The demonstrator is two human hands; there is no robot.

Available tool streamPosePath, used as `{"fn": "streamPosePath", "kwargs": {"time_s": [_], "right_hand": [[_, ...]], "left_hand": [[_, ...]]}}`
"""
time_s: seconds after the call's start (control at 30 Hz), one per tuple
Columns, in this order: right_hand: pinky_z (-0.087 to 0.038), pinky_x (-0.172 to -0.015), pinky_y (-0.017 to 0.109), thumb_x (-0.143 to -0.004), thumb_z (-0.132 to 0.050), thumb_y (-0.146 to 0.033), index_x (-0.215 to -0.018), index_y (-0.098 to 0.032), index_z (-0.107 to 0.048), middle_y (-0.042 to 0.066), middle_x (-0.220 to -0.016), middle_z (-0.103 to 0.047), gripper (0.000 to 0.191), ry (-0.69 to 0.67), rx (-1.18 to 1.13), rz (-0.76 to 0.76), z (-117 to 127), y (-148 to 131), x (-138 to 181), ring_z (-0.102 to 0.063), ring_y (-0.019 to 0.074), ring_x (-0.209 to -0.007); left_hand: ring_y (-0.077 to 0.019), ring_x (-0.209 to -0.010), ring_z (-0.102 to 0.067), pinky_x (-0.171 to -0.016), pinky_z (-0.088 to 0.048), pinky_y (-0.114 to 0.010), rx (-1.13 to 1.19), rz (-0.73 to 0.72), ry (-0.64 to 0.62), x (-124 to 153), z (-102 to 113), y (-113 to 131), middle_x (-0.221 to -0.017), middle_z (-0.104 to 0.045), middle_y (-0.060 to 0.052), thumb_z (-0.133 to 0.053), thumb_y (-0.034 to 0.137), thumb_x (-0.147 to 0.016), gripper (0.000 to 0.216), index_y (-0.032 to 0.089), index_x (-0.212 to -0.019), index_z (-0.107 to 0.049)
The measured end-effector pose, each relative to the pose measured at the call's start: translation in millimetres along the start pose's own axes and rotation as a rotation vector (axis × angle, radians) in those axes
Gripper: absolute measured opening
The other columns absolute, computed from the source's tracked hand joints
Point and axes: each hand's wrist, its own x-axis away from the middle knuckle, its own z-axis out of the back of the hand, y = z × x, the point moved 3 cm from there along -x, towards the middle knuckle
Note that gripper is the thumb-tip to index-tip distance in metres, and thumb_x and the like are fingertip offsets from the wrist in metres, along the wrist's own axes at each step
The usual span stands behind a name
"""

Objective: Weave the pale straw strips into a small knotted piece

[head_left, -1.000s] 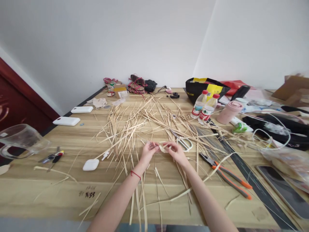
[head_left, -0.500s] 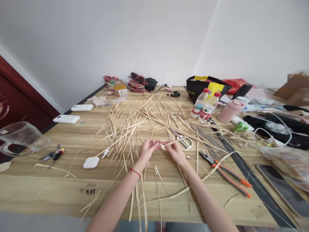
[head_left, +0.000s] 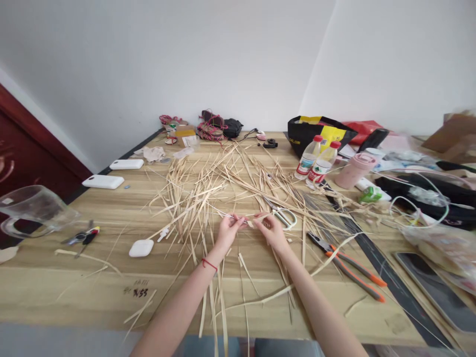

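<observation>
Over the middle of the table my left hand (head_left: pixel 229 231) is closed in a pinch, with thin whitish wire-like strands (head_left: pixel 220 212) running from its fingers toward the upper left. Close beside it, my right hand (head_left: pixel 272 232) pinches a pale flat plant strip (head_left: pixel 250 224), whose short end shows between the two hands. Fingers partly hide where strip and strands meet. Scissors with white handles (head_left: pixel 289 218) lie just beyond my right hand. A loose heap of dry, straw-coloured strips (head_left: pixel 203 191) spreads around and behind both hands.
Orange-handled pliers (head_left: pixel 357 272) and a phone (head_left: pixel 437 287) lie to the right. Two water bottles (head_left: pixel 322 166), a pink cup (head_left: pixel 355 171) and a black-and-yellow bag (head_left: pixel 301 134) stand behind. At left are a clear jug (head_left: pixel 37 210), a white earphone case (head_left: pixel 141 248) and small tools (head_left: pixel 84 237).
Both hands keep nearly the same place and their pinch. The thin strands from my left hand show more clearly now, reaching toward the upper left. Less of the strip shows between the fingers.
</observation>
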Motion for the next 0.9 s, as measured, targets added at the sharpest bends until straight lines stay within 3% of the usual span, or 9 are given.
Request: {"fn": "streamPosePath", "kwargs": {"time_s": [0.23,0.4,0.7,0.9], "right_hand": [[-0.042,-0.076,0.034,-0.079,-0.052,-0.039,-0.084,-0.020,-0.059,0.006,-0.086,-0.062,0.021,0.013,0.112,0.029,-1.6,4.0,2.2,-0.057,0.0206,-0.082],[-0.044,-0.070,0.033,-0.079,-0.052,-0.041,-0.083,-0.020,-0.058,0.006,-0.082,-0.062,0.022,0.039,0.110,-0.012,-1.7,3.4,3.5,-0.056,0.0202,-0.076],[-0.042,-0.079,0.038,-0.077,-0.055,-0.038,-0.074,-0.022,-0.061,0.007,-0.084,-0.061,0.018,-0.002,0.205,0.127,0.5,-9.3,1.2,-0.055,0.0222,-0.083],[-0.041,-0.079,0.039,-0.078,-0.054,-0.036,-0.078,-0.022,-0.060,0.006,-0.081,-0.062,0.015,-0.058,0.280,0.129,-3.5,-10.0,4.8,-0.055,0.0223,-0.082]], "left_hand": [[-0.0194,-0.093,-0.061,-0.083,-0.047,-0.037,-0.110,-0.120,-0.053,3.9,-4.8,4.8,-0.090,-0.064,-0.007,-0.063,0.028,-0.071,0.026,0.018,-0.072,-0.040],[-0.0196,-0.090,-0.061,-0.080,-0.049,-0.038,-0.093,-0.093,-0.037,3.5,-6.2,4.5,-0.091,-0.063,-0.006,-0.064,0.029,-0.070,0.026,0.018,-0.074,-0.040],[-0.0199,-0.085,-0.063,-0.073,-0.050,-0.036,-0.099,-0.058,-0.033,4.1,-4.6,3.9,-0.084,-0.063,-0.005,-0.063,0.032,-0.069,0.029,0.020,-0.074,-0.038],[-0.0171,-0.088,-0.060,-0.084,-0.045,-0.034,-0.204,-0.167,-0.053,6.3,-6.5,8.9,-0.083,-0.062,-0.004,-0.059,0.030,-0.075,0.022,0.019,-0.070,-0.040]]}}
